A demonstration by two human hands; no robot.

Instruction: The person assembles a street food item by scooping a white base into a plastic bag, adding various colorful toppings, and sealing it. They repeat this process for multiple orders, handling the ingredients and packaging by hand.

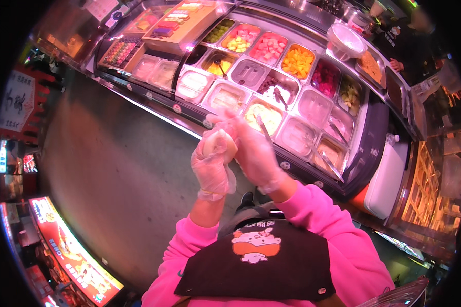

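Note:
Both my hands wear clear plastic gloves and meet in front of the food counter. My left hand (212,166) is closed round a pale, rounded dough ball (221,145), which shows above its fingers. Against the ball's upper right side is my right hand (256,156), its fingers bent over the top and pressed together there. Those fingertips are slightly blurred, and the far side of the ball is hidden. Just beyond the hands, a square tub of cream-coloured filling (263,115) has tongs (264,128) standing in it.
The counter holds metal tubs, among them orange fruit pieces (298,62), pink cubes (269,48) and a dark filling (279,88). A display case (161,56) stands at the left end. Far right, another person's hand (396,65) shows. A lit sign (74,250) stands lower left.

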